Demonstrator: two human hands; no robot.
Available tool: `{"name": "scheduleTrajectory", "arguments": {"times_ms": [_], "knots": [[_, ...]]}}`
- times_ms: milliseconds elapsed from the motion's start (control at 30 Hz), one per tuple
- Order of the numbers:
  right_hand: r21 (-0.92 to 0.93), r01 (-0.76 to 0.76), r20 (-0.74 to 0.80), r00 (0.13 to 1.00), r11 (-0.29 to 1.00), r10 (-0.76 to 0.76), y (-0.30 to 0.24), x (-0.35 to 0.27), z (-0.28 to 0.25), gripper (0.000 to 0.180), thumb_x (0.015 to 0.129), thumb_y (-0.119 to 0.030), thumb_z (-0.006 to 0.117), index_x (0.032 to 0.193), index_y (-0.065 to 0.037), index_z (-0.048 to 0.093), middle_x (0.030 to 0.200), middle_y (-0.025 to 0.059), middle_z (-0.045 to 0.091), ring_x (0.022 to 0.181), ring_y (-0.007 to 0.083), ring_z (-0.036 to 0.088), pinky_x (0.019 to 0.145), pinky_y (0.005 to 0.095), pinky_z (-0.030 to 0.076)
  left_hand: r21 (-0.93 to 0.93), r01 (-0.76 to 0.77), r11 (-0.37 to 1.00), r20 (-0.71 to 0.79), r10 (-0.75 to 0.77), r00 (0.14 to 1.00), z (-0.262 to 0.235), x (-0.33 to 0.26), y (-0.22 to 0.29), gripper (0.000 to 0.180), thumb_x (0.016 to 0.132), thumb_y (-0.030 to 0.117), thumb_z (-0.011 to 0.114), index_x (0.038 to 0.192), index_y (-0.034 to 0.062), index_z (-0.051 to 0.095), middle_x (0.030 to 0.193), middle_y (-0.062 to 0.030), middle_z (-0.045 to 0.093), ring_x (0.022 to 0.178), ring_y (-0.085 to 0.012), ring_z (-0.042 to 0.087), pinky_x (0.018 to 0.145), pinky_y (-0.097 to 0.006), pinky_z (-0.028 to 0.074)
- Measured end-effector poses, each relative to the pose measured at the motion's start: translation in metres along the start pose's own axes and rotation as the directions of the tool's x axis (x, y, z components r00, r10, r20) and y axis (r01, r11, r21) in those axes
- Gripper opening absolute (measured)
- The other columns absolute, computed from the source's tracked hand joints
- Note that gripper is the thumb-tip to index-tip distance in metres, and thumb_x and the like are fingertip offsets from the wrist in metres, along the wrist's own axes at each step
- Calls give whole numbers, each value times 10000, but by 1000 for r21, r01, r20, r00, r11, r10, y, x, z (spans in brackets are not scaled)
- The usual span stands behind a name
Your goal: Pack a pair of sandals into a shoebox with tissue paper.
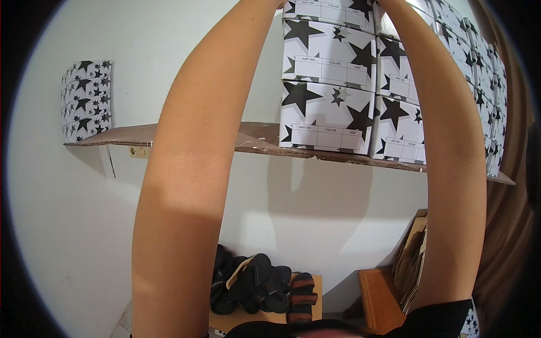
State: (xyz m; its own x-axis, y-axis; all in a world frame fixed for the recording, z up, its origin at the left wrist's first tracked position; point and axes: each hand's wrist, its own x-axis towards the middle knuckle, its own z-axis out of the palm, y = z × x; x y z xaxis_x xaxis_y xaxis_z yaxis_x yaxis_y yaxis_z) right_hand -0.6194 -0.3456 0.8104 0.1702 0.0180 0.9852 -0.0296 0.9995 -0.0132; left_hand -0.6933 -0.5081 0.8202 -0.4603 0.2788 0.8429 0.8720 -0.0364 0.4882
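Both my forearms reach straight up and leave the picture at the top edge, so neither hand shows. My left forearm (194, 169) rises in front of the wooden shelf (135, 135). My right forearm (445, 141) crosses a stack of white boxes printed with black stars (329, 84) that stands on the shelf. The arms pass either side of the upper boxes; what the hands touch is hidden above the frame.
A second stack of star-printed boxes (87, 101) stands at the shelf's left end. Below, several dark sandals (259, 284) lie on a low wooden stand against the white wall. Flattened cardboard (411, 259) leans at the lower right, beside a brown curtain (507, 225).
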Motion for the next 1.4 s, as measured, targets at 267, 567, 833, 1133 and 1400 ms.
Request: {"name": "scheduleTrajectory", "arguments": {"times_ms": [267, 567, 833, 1133, 1400], "knots": [[14, 31, 33, 999, 999, -31, 1, -18, -5, 522, 812, -442, 481, 1197, -90, 493, 1251, 198, 389, 1182, 367, 345, 948, 540, 289, 19, 181, 983, 6, -181, 983, 2, -6, 5, 714, 827, 549, 505, 1255, -17, 425, 1236, -207, 490, 1115, -294, 474, 928, -395, 388], [-2, -5, -102, 995, 1000, 5, -1, -26, 2, 484, 790, -375, 528, 1131, -32, 501, 1206, 181, 439, 1160, 345, 376, 908, 523, 339, 184, -4, 983, -278, 56, 959, 4, 3, -3, 688, 750, 491, 632, 1110, -88, 537, 1189, -239, 513, 1099, -303, 486, 910, -377, 395], [-3, 110, -113, 988, 994, -109, 2, -38, -8, 440, 784, -319, 533, 1115, -30, 507, 1197, 174, 439, 1122, 340, 409, 879, 529, 362, 226, 51, 973, -325, 26, 945, 7, -14, 4, 689, 760, 502, 600, 1092, -98, 539, 1117, -243, 546, 1003, -314, 542, 843, -398, 439], [98, 206, -112, 974, 974, -195, 5, -61, -15, 443, 761, -315, 558, 1108, -45, 514, 1185, 178, 439, 1094, 355, 428, 868, 522, 370, 718, 13, 696, -398, 394, 829, 17, -66, 7, 766, 757, 499, 568, 1263, -33, 352, 1205, -287, 460, 1050, -406, 507, 884, -477, 413], [0, 277, -45, 960, 961, -277, 4, -98, -33, 470, 742, -319, 579, 1129, -62, 507, 1194, 202, 425, 1100, 362, 417, 884, 511, 359, 984, -116, 132, 6, 635, 773, 24, -125, -2, 709, 733, 448, 590, 1310, 97, 373, 1381, -184, 311, 1284, -362, 266, 1005, -569, 234]]}}
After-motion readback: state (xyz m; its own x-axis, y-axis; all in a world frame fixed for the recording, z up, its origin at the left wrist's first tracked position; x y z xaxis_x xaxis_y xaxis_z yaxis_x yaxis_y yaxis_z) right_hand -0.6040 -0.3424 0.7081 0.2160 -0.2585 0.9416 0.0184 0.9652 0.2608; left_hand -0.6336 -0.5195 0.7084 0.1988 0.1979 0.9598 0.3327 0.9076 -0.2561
